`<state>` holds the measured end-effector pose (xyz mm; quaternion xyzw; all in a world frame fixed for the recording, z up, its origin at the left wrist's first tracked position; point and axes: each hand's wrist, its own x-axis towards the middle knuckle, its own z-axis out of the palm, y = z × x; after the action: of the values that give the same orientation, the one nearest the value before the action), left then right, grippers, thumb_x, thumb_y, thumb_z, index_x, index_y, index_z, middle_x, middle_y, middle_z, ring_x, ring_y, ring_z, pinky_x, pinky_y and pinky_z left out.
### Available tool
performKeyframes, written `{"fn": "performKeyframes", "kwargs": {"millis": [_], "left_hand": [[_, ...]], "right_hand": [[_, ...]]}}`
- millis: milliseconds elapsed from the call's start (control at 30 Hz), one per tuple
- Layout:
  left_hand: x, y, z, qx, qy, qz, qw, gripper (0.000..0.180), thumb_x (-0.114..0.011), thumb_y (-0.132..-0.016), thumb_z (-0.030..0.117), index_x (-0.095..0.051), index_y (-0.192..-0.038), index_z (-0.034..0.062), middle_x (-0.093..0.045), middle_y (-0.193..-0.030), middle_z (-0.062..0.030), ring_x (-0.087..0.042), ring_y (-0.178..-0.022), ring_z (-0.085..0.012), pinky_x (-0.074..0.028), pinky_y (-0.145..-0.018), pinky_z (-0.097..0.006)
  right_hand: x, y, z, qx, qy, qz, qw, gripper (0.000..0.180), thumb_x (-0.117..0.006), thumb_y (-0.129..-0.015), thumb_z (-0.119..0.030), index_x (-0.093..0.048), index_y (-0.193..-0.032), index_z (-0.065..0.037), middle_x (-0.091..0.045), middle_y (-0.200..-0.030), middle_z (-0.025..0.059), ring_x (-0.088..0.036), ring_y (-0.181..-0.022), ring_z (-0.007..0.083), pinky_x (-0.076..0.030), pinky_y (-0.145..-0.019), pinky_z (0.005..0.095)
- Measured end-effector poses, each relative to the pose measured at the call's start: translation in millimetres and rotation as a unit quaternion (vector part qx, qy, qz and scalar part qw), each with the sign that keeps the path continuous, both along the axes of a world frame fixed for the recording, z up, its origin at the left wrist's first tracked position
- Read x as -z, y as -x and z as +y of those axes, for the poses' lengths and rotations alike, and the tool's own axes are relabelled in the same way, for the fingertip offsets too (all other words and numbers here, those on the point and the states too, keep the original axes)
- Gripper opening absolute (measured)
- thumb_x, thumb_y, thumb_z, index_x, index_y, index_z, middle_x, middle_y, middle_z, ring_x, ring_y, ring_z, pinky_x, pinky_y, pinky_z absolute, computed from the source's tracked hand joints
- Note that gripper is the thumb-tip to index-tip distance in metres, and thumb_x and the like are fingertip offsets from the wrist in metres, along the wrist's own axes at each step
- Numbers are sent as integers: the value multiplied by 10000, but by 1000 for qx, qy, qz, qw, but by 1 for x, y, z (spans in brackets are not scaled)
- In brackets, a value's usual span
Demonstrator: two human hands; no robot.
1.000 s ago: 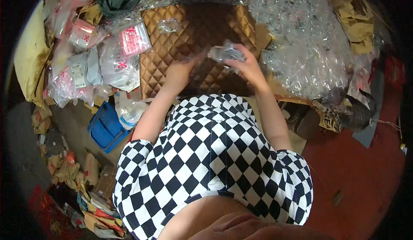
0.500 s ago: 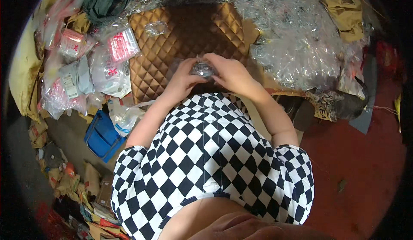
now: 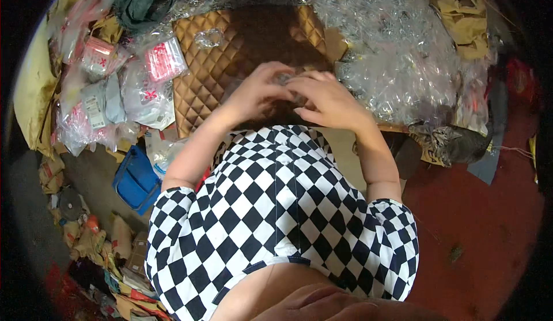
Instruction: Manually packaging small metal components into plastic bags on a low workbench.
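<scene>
My left hand (image 3: 262,92) is over the brown quilted mat (image 3: 201,85), its fingers curled around a small clear, shiny plastic bundle (image 3: 284,78). From the other side my right hand (image 3: 329,99) closes over the same bundle, its fingers overlapping those of the left and its thumb bent beneath. Most of the bundle is hidden between the two hands, so its contents cannot be made out. Farther off on the mat lies a small clear plastic piece (image 3: 208,38), apart from both hands.
A large heap of clear plastic pieces (image 3: 397,62) covers the right and far side. Plastic packets with red print (image 3: 166,60) pile up at left. Below them stands a blue plastic bin (image 3: 137,178). A tabby cat (image 3: 455,145) is at the right edge, by the red floor (image 3: 472,223).
Both hands have shifted slightly away from my body and turned over the bundle, which is now more covered. My right fingers reach across the left ones. The cat has lowered its tail.
</scene>
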<state>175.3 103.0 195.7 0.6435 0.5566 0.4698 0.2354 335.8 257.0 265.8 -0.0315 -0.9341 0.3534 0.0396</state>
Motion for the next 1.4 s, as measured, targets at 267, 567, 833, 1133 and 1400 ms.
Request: {"fn": "performKeyframes", "kwargs": {"millis": [267,567,833,1133,1400], "left_hand": [[69,23,-24,-262,140,30,954,461,-682,-863,146,-555,-1305,106,-548,-1255,-170,-530,-1158,-369,-452,-960,-442],[171,-27,-117,-235,306,151,910,412,-548,-889,110,-542,-1301,100,-575,-1142,-157,-592,-1024,-351,-504,-818,-436],[156,-30,-95,-239,240,128,932,394,-599,-803,54,-561,-1194,40,-551,-1183,-162,-552,-1075,-369,-485,-869,-432],[143,-77,-78,-276,221,43,934,485,-588,-817,71,-516,-1293,9,-558,-1113,-153,-557,-1051,-338,-499,-835,-417],[137,-75,-49,-318,152,12,936,188,-537,-889,66,-624,-1054,36,-608,-937,-154,-607,-886,-361,-496,-733,-446]], "right_hand": [[42,-29,86,247,-108,45,962,143,-658,-877,-224,-755,-940,-140,-729,-900,75,-629,-859,263,-447,-858,392],[69,-58,181,340,-318,19,885,441,-693,-831,-178,-568,-1243,-83,-608,-1205,165,-564,-1074,379,-444,-929,459],[50,19,326,393,-500,-69,769,301,-591,-873,-272,-658,-1136,-140,-664,-1117,163,-627,-927,372,-501,-834,471],[31,75,189,324,189,45,926,192,-585,-969,-261,-619,-1057,-94,-607,-954,14,-575,-852,107,-471,-680,260],[162,178,76,69,-69,-110,989,342,-642,-884,-318,-613,-1165,-125,-657,-1077,167,-615,-1012,383,-486,-880,459]]}}
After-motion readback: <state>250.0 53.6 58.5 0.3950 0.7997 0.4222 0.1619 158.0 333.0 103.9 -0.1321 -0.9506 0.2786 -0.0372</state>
